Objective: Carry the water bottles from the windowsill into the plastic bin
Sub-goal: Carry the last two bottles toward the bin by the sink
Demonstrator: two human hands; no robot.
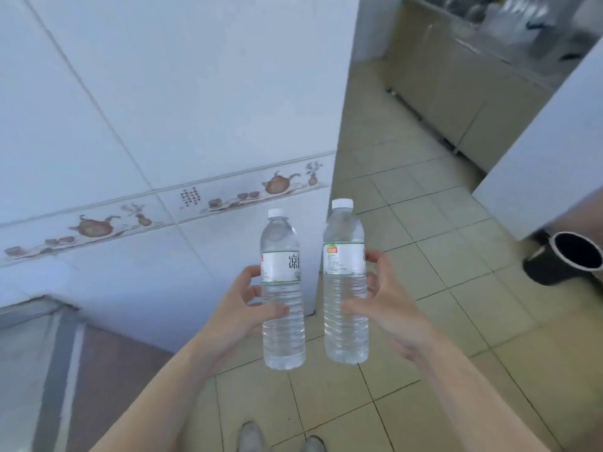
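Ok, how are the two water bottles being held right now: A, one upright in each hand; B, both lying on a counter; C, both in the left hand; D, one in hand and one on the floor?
A: the left hand holds the left bottle upright and the right hand holds the right bottle upright, above the tiled floor.

I can read very little here. The left bottle (283, 288) shows a white label (281, 265) with a large dark Chinese character, 凉, and a second one cut off at the label's edge. The right bottle (345, 282) carries a label (342, 259) with a small orange-and-green logo and fine print, too blurred for me to read.
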